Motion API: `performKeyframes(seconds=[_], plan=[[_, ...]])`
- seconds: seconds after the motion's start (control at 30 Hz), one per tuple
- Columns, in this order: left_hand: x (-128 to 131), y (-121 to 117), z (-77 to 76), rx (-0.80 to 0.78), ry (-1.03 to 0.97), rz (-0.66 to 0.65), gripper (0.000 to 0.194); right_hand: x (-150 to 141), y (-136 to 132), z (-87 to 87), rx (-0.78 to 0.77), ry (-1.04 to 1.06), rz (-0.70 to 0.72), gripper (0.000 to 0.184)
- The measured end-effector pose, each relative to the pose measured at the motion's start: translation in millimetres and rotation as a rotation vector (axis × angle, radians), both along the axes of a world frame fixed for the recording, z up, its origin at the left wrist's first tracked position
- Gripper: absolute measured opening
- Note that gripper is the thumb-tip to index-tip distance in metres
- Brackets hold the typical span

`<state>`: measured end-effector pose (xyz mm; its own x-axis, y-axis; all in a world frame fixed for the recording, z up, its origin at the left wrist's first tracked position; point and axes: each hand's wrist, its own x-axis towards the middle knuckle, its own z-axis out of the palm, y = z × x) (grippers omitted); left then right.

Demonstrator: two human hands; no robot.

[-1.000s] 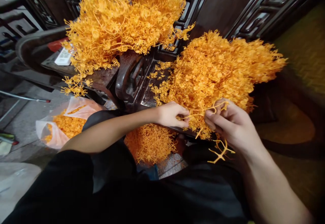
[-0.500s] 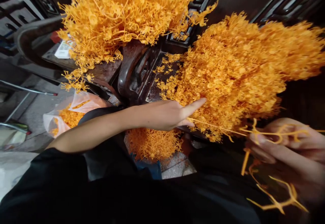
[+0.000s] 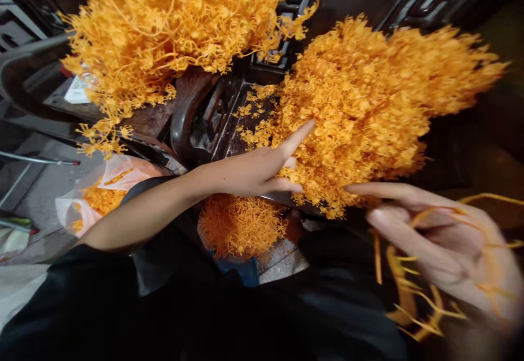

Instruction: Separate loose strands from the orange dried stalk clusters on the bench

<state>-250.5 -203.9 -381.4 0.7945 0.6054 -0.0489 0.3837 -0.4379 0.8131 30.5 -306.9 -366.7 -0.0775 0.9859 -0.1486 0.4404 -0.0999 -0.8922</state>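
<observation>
- Head view, lower right: draped orange strands (image 3: 400,276) over the right hand (image 3: 454,241), with thumb and forefinger parted.
- Centre: pinched an orange piece (image 3: 290,174) in the left hand (image 3: 256,172), with forefinger outstretched.
- Beyond: showed the larger heap (image 3: 368,99), upper right; the other heap (image 3: 180,28), upper left.

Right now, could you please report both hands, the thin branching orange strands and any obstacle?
Left hand at bushy orange heap, small orange piece between fingers. Right hand with strands, thumb and forefinger apart. Curved dark wooden armrest beside heap.
</observation>
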Motion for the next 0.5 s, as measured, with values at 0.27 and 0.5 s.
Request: performKeyframes(seconds=[0.27, 0.5], plan=[[26.8, -13.4, -7.0, 0.201, 0.199, -0.095, 0.098, -46.4, 18.9, -15.6, 0.339, -0.426, 0.204, 0.023], [28.7, -21.3, -15.5, 0.436, 0.290, -0.103, 0.090, -42.0, 20.7, -20.6, 0.396, -0.868, 0.437, 0.033]])
